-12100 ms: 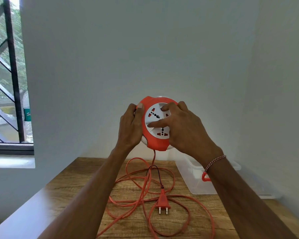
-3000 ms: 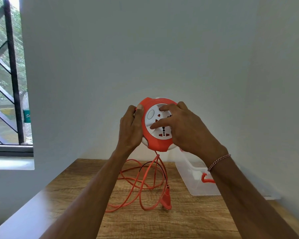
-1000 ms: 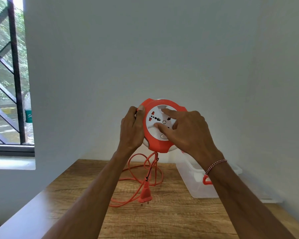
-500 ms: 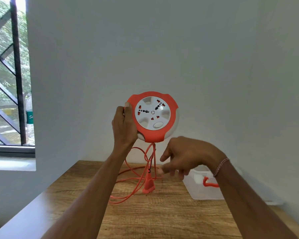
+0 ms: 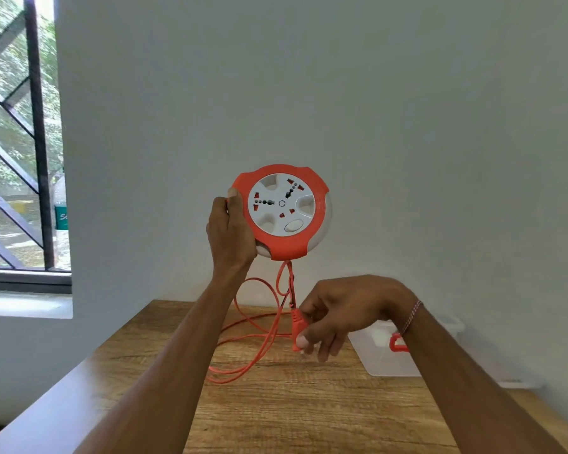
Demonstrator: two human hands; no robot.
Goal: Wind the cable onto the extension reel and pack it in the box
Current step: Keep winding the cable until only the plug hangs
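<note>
My left hand [image 5: 232, 234] grips the left rim of the round orange and white extension reel [image 5: 281, 213], held upright in the air with its socket face toward me. The orange cable [image 5: 259, 332] hangs from the reel's bottom and loops on the wooden table [image 5: 292, 414]. My right hand [image 5: 338, 314] is below the reel and pinches the orange plug [image 5: 296, 326] at the cable's end, just above the table. The clear plastic box [image 5: 384, 352] with a red clasp stands at the right behind my right forearm.
A white wall runs behind and to the right of the table. A barred window [image 5: 17, 142] with a sill lies to the left. The table's left edge runs diagonally toward me.
My right hand left the reel's face, dropped down and took hold of the plug. The loose cable on the table has grown much shorter over the earlier frames. The reel shifted slightly left and up.
</note>
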